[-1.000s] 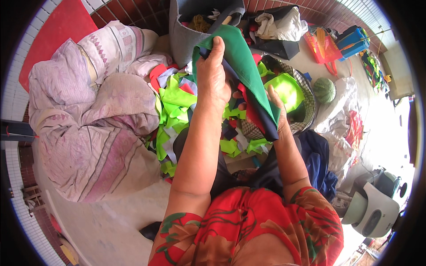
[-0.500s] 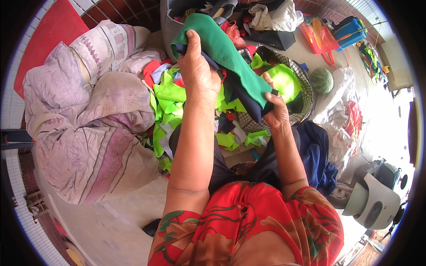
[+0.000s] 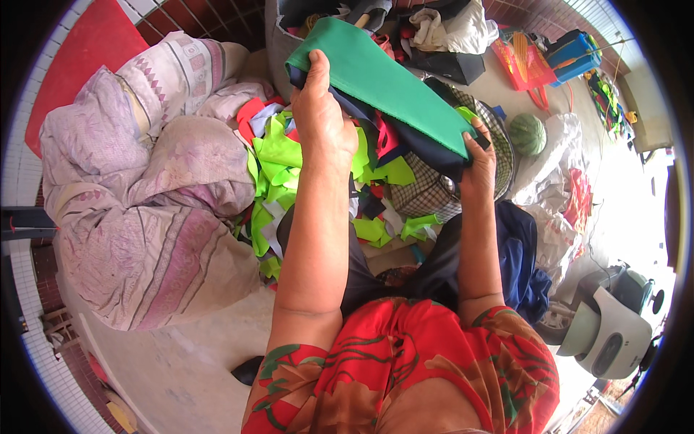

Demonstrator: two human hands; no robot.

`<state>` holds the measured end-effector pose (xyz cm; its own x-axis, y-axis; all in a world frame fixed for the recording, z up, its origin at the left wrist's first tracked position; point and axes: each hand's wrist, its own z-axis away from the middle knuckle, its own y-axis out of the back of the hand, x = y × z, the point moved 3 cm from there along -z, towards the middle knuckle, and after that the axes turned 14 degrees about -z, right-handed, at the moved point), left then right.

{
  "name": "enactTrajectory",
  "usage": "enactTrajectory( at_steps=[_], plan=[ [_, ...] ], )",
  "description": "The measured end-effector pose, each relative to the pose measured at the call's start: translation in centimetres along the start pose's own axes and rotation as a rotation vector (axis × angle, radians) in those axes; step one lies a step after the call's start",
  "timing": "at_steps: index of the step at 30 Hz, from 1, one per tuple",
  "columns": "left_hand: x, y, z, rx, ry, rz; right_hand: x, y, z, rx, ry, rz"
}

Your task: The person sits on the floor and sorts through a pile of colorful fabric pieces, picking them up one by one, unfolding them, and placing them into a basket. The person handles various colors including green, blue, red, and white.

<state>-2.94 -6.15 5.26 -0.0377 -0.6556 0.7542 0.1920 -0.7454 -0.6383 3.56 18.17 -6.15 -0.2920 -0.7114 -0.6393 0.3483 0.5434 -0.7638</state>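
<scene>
- The fingers of the left hand (image 3: 322, 123) are hidden beneath the green cloth (image 3: 383, 87); only the thumb shows on top, near the upper left end.
- The cloth covers part of the checked bag (image 3: 428, 173) and of the grey bin (image 3: 278, 47), which the top rim of the view also cuts off; the bag's contents are mostly hidden.
- Glare washes out the floor at far right.
- The green cloth is smooth and matt, a long tapering piece with a slightly ragged lower edge; navy cloth (image 3: 423, 150) and a pinkish-red strip (image 3: 386, 137) show below it.
- Limp, angular lime scraps (image 3: 278, 155) lie heaped beyond the left forearm, beside a wrinkled, patterned cloth bundle (image 3: 152, 188).
- The green cloth stretches between the hands, above the scraps and bag: the left pinches its upper left end, the right hand (image 3: 480, 155) its lower right corner, thumb on top.
</scene>
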Motion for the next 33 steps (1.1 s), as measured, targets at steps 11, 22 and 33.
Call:
enactTrajectory(
  at_steps=[11, 22, 33],
  plan=[
    [-0.1, -0.3, -0.3, -0.2, 0.059, 0.194, -6.4, -1.6, -0.6, -0.12, 0.225, -0.028],
    [-0.8, -1.4, 0.4, -0.21, -0.062, -0.047, -4.8, -2.8, 0.3, -0.091, 0.146, -0.027],
    [-5.3, -5.0, 4.4, -0.765, -0.492, -0.977, 2.3, -7.1, 3.8, -0.443, -0.158, -0.193]
  ],
)
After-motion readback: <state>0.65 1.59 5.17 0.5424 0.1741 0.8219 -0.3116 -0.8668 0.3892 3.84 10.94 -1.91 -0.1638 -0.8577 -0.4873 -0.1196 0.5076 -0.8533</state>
